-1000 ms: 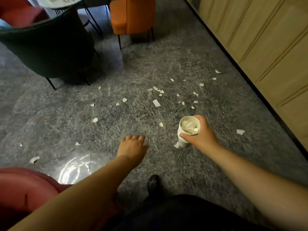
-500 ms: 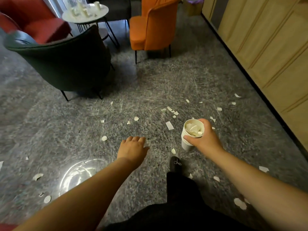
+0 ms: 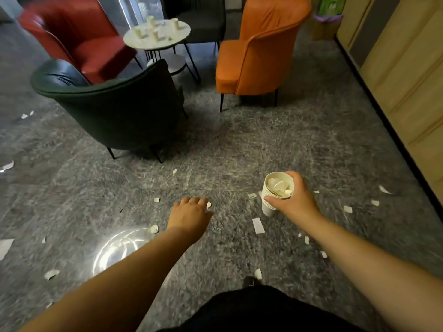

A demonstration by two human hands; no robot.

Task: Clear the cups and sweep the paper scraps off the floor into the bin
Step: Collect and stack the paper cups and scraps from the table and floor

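Note:
My right hand (image 3: 296,200) grips a stack of white paper cups (image 3: 275,194); the top cup holds paper scraps. My left hand (image 3: 190,215) hangs palm down over the grey floor, fingers loosely curled, holding nothing. White paper scraps lie scattered on the floor, among them a rectangular scrap (image 3: 258,225) between my hands and a small one (image 3: 153,229) left of my left wrist. Several more paper cups (image 3: 155,34) stand on the small round table (image 3: 143,43) far ahead. A bin with a purple liner (image 3: 327,25) stands at the far right by the wall.
A dark green armchair (image 3: 115,109) stands ahead on the left, an orange chair (image 3: 259,56) ahead on the right, a red armchair (image 3: 79,37) behind the table. Wooden wall panels (image 3: 407,68) run along the right side. My dark trouser leg (image 3: 251,307) and shoe show below.
The view has risen and moved forward: chairs, table and bin have come into sight, and the scraps have slid toward me. Both hands keep their pose; the cup stack stays held.

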